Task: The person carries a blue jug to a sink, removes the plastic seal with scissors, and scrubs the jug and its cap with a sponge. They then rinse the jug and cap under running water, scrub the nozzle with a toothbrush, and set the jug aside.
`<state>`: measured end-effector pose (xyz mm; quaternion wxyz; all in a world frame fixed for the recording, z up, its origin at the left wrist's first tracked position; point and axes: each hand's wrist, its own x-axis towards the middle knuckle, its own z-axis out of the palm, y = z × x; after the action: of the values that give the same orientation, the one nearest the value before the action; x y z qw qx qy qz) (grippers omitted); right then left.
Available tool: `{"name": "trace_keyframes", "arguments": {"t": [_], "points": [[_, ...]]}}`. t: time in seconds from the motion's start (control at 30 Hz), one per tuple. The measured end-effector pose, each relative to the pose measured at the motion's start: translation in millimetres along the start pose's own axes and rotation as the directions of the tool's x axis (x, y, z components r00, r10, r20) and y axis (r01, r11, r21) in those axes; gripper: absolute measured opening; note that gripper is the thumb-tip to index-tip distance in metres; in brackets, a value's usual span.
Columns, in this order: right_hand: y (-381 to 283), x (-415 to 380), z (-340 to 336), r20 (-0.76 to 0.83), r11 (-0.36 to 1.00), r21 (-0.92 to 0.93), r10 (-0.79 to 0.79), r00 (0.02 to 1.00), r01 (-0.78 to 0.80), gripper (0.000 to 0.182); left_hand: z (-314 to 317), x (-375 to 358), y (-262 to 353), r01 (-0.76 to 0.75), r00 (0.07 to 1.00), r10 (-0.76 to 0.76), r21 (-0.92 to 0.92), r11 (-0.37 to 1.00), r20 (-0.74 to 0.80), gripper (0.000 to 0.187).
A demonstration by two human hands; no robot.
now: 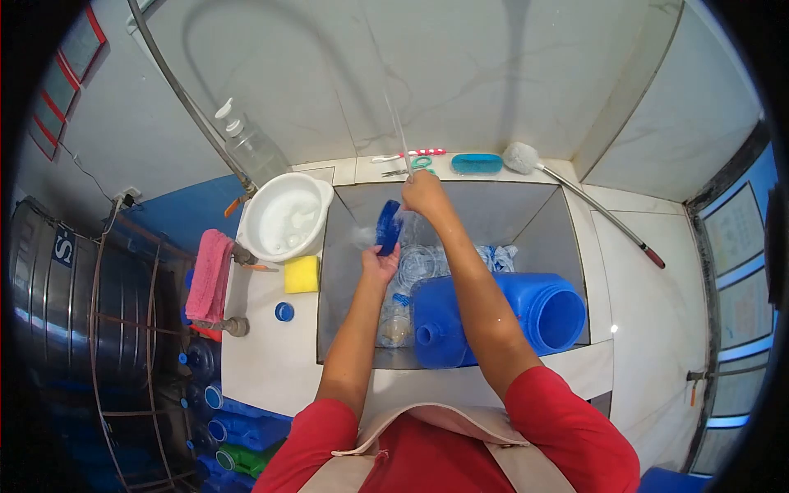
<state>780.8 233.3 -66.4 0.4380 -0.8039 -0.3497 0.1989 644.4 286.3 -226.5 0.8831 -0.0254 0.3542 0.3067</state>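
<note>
Head view: left hand (380,264) grip pinches blue brush (388,226) from below, over sink (534,215). Right hand (424,194) grip wraps thin rod (398,131) above it. Blue jug (493,316) lies in sink.

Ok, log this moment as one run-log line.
left hand: holds blue brush | right hand: raised over sink, grip unclear | in sink: blue jug on its side | counter: yellow sponge, white basin

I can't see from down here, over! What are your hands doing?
Left hand gripping blue brush. Right hand raised over the sink, grip unclear. Blue jug lying below, nothing blocking.
</note>
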Motion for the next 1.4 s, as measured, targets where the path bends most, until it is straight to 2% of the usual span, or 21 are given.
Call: {"name": "trace_keyframes", "arguments": {"t": [0.1,0.13,0.17,0.23,0.27,0.33,0.4,0.47,0.57,0.63,0.73,0.87,0.93,0.97,1.03,1.07,1.13,1.17,1.23,1.37,1.4], "points": [[-6,-4,-5,-0.011,0.998,0.059,0.011,1.0,-0.01,0.018,9,10,-11,0.098,0.993,-0.105,0.106,0.99,0.059,0.022],[-8,-5,-7,0.033,0.992,0.114,0.058,0.998,-0.061,0.018,17,15,-18,0.116,0.993,-0.112,0.121,0.986,-0.037,0.019],[-8,-5,-8,0.078,0.979,0.167,0.101,0.992,-0.113,0.018,24,20,-19,0.115,0.993,-0.112,0.119,0.986,-0.036,0.019],[2,3,-3,0.027,0.996,0.081,0.023,0.999,-0.025,0.017,37,31,-20,0.046,0.993,-0.086,0.406,0.913,0.082,0.016],[7,7,-1,-0.018,0.998,-0.008,-0.057,0.998,0.056,0.017,47,28,-19,0.044,0.993,-0.086,0.405,0.913,0.084,0.016],[7,7,0,-0.046,0.998,-0.009,-0.069,0.997,0.069,0.018,70,15,-14,-0.16,0.958,-0.05,0.674,0.721,0.281,0.016],[0,0,-2,-0.077,0.997,-0.008,-0.078,0.994,0.078,0.018,82,17,-14,-0.232,0.945,-0.012,0.693,0.683,0.328,0.018],[-3,-4,-4,-0.136,0.982,-0.145,-0.138,0.981,0.118,0.019,85,14,-12,-0.301,0.926,0.02,0.706,0.641,0.377,0.02],[-1,-1,-1,-0.139,0.985,-0.102,-0.154,0.978,0.141,0.021,75,6,-3,-0.302,0.901,0.03,0.575,0.76,0.433,0.023],[1,1,1,-0.111,0.993,-0.045,-0.113,0.987,0.109,0.022,62,7,-3,-0.108,0.959,-0.005,0.384,0.917,0.282,0.024],[5,5,7,-0.086,0.995,0.023,-0.092,0.992,0.095,0.022,44,5,-9,0.02,0.95,-0.113,0.306,0.952,0.291,0.026],[2,3,4,-0.12,0.989,-0.04,-0.149,0.981,0.146,0.021,53,1,-8,0.1,0.939,-0.23,0.439,0.893,0.255,0.027],[7,5,4,-0.11,0.99,-0.026,-0.143,0.983,0.141,0.02,80,-27,-8,-0.189,0.976,0.01,0.822,0.538,0.218,0.026],[8,5,5,-0.103,0.99,-0.011,-0.139,0.985,0.139,0.02,90,-38,-7,-0.187,0.976,0.01,0.821,0.539,0.216,0.026],[-3,-2,-3,-0.112,0.988,-0.064,-0.144,0.983,0.137,0.02,103,-50,-5,-0.389,0.917,0.2,0.881,0.27,0.344,0.025],[-8,-5,-6,-0.121,0.984,-0.119,-0.15,0.981,0.135,0.02,100,-46,-2,-0.39,0.917,0.198,0.881,0.267,0.345,0.025],[-4,-1,-2,-0.131,0.989,-0.078,-0.137,0.982,0.127,0.02,89,-27,4,-0.333,0.934,0.119,0.706,0.625,0.336,0.024],[-2,0,1,-0.136,0.992,-0.038,-0.124,0.983,0.12,0.021,84,-24,2,-0.333,0.934,0.118,0.707,0.624,0.336,0.024],[2,3,3,-0.139,0.992,-0.013,-0.129,0.982,0.129,0.021,71,-20,-4,-0.008,0.993,-0.042,0.409,0.913,0.113,0.021],[-10,-7,-8,-0.104,0.996,0.037,-0.079,0.991,0.083,0.022,11,33,3,0.147,0.953,-0.226,0.345,0.927,0.202,0.02],[-10,-8,-9,-0.104,0.996,0.035,-0.076,0.992,0.08,0.022,3,37,4,0.314,0.846,-0.428,0.352,0.882,0.317,0.021]]}}
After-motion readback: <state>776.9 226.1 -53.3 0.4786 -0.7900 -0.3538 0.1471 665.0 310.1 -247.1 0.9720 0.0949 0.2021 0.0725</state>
